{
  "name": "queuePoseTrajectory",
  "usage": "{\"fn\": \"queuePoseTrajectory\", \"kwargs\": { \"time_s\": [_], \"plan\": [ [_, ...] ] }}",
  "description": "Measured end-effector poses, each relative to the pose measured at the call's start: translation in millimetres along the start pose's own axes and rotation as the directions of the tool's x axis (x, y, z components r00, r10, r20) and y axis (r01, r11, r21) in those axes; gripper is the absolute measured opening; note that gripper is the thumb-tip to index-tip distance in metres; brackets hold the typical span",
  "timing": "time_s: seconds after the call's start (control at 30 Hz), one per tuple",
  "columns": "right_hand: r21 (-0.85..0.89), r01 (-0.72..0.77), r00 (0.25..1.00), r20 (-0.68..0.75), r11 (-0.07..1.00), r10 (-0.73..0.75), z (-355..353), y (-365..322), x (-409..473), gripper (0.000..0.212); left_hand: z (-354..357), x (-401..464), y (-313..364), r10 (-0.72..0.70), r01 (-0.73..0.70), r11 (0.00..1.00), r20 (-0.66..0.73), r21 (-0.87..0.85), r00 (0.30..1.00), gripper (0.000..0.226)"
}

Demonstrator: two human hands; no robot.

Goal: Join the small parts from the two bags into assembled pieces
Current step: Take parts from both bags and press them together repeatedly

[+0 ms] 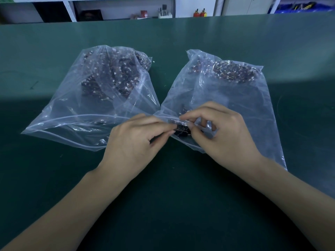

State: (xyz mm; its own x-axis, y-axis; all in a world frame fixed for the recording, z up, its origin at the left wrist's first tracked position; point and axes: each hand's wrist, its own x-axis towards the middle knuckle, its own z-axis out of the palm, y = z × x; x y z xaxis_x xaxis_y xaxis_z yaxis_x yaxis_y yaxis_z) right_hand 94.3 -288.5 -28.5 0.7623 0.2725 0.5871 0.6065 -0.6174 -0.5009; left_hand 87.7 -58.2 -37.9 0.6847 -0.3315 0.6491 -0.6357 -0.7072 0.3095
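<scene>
We observed a small dark part with thin wires (183, 130) pinched between the two hands at the near centre of the table, just above the mouth corner of the right-hand bag. The left hand (134, 142) gripped it from the left with thumb and forefinger curled in; the right hand (223, 133) gripped it from the right, fingertips bent onto a small pale end piece. The exact form of the part was too small and blurred for us to record.

The clear, crinkled zip-top plastic bag on the left (76, 113) lay flat with its ribbed seal strip toward us and held a dense heap of dark wired pieces with small white ends (112, 75) in its far half. The matching clear plastic bag on the right (253, 105) lay just beside it, their near corners meeting under the hands; its smaller heap of like dark pieces (233, 71) sat at the far end. Both films were glossy and wrinkled.

Everything rested on a dark green matte table mat (172, 187), lighter in a band across its far part. Beyond the far edge we noted white shelving (70, 9), two small red bottles (199, 13), and blue bins (299, 6) at far right.
</scene>
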Motion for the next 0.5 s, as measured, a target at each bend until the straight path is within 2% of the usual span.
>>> {"fn": "queuePoseTrajectory", "kwargs": {
  "time_s": [0.13, 0.23, 0.33, 0.43, 0.5],
  "plan": [
    [0.004, 0.006, 1.000, 0.006, 1.000, -0.006, 0.7, -0.8, 0.2, 0.024, -3.4, 6.3, 6.7, 0.003, -0.001, 0.982, -0.010, 0.191, 1.000, 0.012],
    [0.000, -0.008, 1.000, 0.022, 1.000, 0.008, 1.4, -1.0, 0.1, 0.023, -0.6, 8.9, 10.8, -0.054, 0.022, 0.946, 0.091, 0.325, 0.994, 0.013],
    [-0.006, -0.023, 0.999, 0.049, 1.000, 0.023, 1.7, -2.0, 0.0, 0.024, -1.6, 9.0, 13.3, -0.017, -0.021, 0.959, 0.133, 0.283, 0.991, 0.013],
    [-0.002, -0.023, 0.997, 0.072, 1.000, 0.023, 0.2, -2.9, 0.0, 0.025, -8.2, 10.5, 14.8, 0.022, -0.037, 0.984, 0.084, 0.174, 0.996, 0.009],
    [0.004, -0.026, 0.996, 0.084, 1.000, 0.026, -0.5, -3.2, 0.1, 0.025, -15.2, 10.3, 12.0, 0.012, -0.016, 0.998, 0.063, 0.068, 0.998, 0.020]
  ]
}}
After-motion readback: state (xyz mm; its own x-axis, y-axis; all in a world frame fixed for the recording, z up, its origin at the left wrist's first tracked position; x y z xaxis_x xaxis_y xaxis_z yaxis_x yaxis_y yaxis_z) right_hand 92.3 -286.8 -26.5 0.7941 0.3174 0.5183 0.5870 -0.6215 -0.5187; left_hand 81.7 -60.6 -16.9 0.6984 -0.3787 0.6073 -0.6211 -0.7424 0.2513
